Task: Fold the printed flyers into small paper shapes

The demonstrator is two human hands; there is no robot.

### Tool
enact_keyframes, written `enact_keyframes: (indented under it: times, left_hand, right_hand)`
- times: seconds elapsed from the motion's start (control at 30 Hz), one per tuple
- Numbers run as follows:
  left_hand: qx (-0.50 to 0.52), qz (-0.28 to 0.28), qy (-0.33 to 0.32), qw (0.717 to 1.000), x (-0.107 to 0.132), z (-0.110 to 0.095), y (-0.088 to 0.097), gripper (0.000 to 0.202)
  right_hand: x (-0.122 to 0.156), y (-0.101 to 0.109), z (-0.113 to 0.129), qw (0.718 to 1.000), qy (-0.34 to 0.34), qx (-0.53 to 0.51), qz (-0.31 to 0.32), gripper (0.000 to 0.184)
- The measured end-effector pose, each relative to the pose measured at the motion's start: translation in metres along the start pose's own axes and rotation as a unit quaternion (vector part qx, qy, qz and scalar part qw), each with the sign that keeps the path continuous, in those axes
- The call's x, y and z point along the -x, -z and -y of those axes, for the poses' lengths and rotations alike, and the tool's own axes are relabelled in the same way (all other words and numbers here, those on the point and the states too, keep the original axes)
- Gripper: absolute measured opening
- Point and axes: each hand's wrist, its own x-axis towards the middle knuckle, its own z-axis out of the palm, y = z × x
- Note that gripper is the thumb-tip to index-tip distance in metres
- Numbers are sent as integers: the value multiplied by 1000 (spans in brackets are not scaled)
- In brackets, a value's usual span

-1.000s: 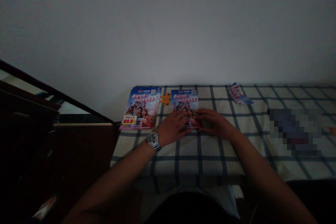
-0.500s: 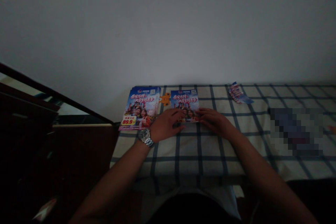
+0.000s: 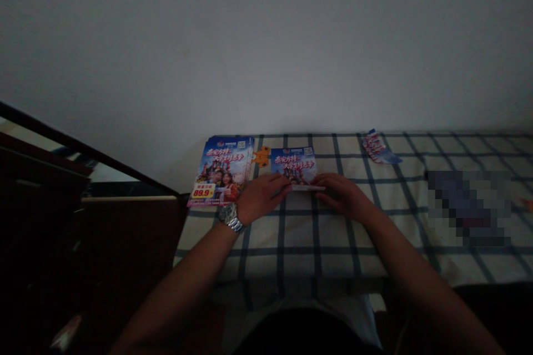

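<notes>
A single colourful flyer lies on the checked tablecloth, its near edge lifted and curled up toward the far side. My left hand, with a metal watch on the wrist, pinches the left part of that raised edge. My right hand grips the right part of the same edge. A stack of the same flyers lies just left of my left hand, at the table's far left corner.
A small orange object sits between the stack and the single flyer. Several folded flyers lie at the far right near the white wall. A blurred patch covers something on the right. Dark wooden furniture stands left of the table.
Both hands have drawn the flyer's near edge up and away from me, so less of its printed face shows. The stack has not moved.
</notes>
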Motion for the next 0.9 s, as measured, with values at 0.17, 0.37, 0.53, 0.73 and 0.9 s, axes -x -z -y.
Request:
enact_keyframes:
  times: [0.17,0.37,0.53,0.73,0.9]
  left_hand:
    - [26,-2,26,999,1,-5,1,29]
    - [101,-6,46,994,1,-7,-1,23]
    - [124,-17,51,991,-1,-9,-3,18]
    - [75,-37,15,996,-3,-5,-5,23]
    - [30,-21,11,999,-4,0,-11,38]
  right_hand:
    - [2,-1,4,1000,-24,-10,2,17]
    - [6,-6,4,996,-93,-9,-2,23]
    - [4,-11,1,991,-130,-23,-13,25]
    - [0,-16,-2,990,-135,9,-35,27]
    - [-2,-18,-1,992,-122,9,-32,25]
